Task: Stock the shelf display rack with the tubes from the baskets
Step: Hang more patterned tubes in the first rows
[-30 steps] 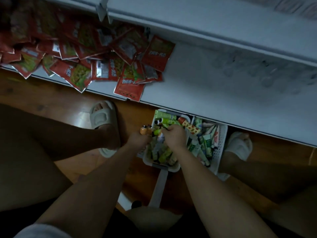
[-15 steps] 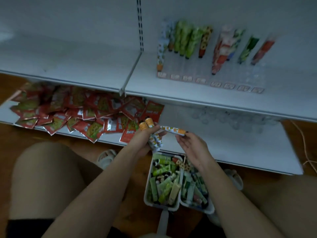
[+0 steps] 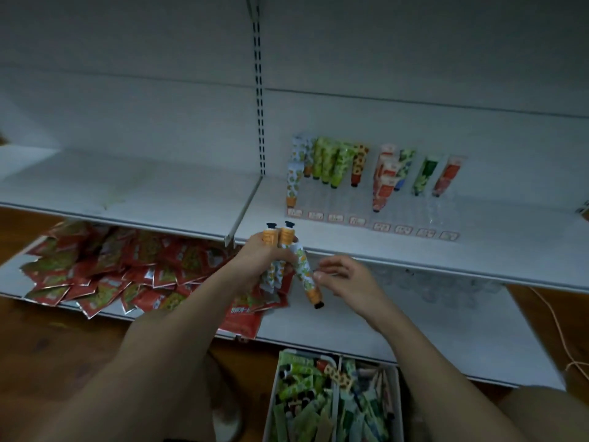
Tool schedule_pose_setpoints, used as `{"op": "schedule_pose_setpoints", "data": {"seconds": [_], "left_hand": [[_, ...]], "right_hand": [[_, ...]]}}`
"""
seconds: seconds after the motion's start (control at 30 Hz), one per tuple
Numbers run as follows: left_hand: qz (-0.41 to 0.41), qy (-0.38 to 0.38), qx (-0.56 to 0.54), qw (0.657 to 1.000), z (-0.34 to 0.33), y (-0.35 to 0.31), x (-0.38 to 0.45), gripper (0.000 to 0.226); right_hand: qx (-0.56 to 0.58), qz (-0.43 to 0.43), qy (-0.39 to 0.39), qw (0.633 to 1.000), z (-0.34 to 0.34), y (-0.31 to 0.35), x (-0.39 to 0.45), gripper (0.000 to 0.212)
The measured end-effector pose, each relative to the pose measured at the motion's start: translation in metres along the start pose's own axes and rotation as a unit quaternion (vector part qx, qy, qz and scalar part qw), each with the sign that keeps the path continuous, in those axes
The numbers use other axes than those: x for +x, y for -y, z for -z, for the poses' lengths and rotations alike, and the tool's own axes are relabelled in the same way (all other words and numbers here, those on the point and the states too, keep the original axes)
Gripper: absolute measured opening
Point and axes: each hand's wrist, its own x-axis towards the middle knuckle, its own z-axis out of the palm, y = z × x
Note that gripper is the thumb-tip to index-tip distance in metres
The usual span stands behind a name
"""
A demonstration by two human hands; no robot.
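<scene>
While your left hand (image 3: 258, 262) grips a bundle of orange-patterned tubes (image 3: 278, 250) with their black caps pointing up, your right hand (image 3: 342, 277) sits just beside it with fingers loosely curled. One more orange-patterned tube (image 3: 306, 275) hangs cap-down between the two hands; its upper end is at your left hand, and your right fingertips (image 3: 318, 275) are touching or almost touching its side, though whether they pinch it cannot be told from this view. Both hands are raised in front of the middle shelf's front edge (image 3: 414, 264). On that shelf, the clear display rack (image 3: 424, 215) holds rows of upright tubes (image 3: 331, 162): orange-patterned ones at the left end, then green ones, a sunflower-patterned one, red-and-white ones, and further green and red ones toward the right. A row of small price labels (image 3: 357, 221) runs along the rack's front. Below your forearms, two white baskets (image 3: 396, 393) stand side by side on the wooden floor (image 3: 47, 339), touching each other and filled with mixed tubes (image 3: 302, 403), mostly green. On the bottom shelf (image 3: 446, 339), to your left, lies a loose heap of red sachets (image 3: 121, 269). An orange cable (image 3: 557, 330) trails along the floor at the right.
</scene>
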Motion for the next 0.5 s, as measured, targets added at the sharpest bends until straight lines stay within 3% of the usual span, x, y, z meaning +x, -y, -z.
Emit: {"op": "schedule_pose_setpoints", "data": {"seconds": [0.13, 0.27, 0.33, 0.43, 0.5], "left_hand": [[-0.057, 0.062, 0.076, 0.994, -0.01, -0.035, 0.012, 0.023], [-0.091, 0.072, 0.093, 0.989, -0.012, -0.052, 0.028, 0.015], [-0.094, 0.073, 0.092, 0.989, -0.01, -0.05, 0.034, 0.014], [-0.095, 0.032, 0.061, 0.993, -0.002, -0.037, 0.044, 0.016], [-0.094, -0.028, 0.004, 0.995, 0.007, -0.03, 0.052, 0.012]], "right_hand": [[-0.092, 0.068, 0.004, 0.993, 0.009, 0.041, 0.021, 0.014], [-0.119, 0.05, -0.002, 0.992, 0.021, 0.058, 0.043, 0.022], [-0.107, 0.036, -0.004, 0.994, 0.024, 0.055, 0.052, 0.011], [-0.049, 0.006, -0.024, 0.998, 0.026, 0.048, 0.064, 0.014], [0.025, -0.026, -0.041, 0.999, 0.031, 0.049, 0.074, 0.003]]}}
